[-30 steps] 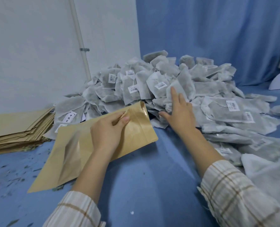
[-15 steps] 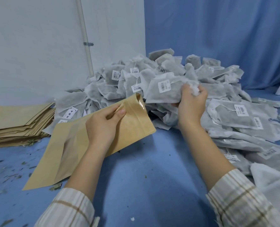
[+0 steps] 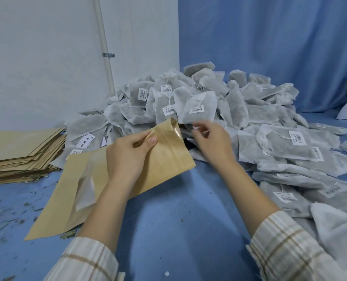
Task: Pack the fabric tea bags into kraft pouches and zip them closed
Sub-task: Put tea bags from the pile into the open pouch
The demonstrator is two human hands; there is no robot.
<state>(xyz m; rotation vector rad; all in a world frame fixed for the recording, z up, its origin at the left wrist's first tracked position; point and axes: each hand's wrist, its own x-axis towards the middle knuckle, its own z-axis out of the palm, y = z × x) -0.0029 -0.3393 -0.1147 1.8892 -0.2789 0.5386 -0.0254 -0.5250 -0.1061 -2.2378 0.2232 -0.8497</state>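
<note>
Blue tabletop (image 3: 168, 230) is spreading under everything, strewn with dried leaf crumbs (image 3: 12, 216) at the near side, left of the kraft pouch.

Kraft pouch (image 3: 99, 179): lying slanted on the tabletop, clear window facing up, open mouth lifting toward the tea-bag heap.

Left hand (image 3: 126, 157): resting over the pouch, thumb and fingertips pinching the upper lip beside the zip strip.

Right hand (image 3: 211, 142): just right of the pouch mouth, curled fingers gripping the lower edge of a fabric tea bag (image 3: 199, 107) with a barcode label; the bag is standing above the mouth, not inside.

Stack of flat kraft pouches (image 3: 20, 153): lying left of the pouch.

Heap of fabric tea bags (image 3: 249, 122): piling beyond and right of the pouch.

White wall (image 3: 47, 57) and blue curtain (image 3: 270, 47): standing behind the heap.
</note>
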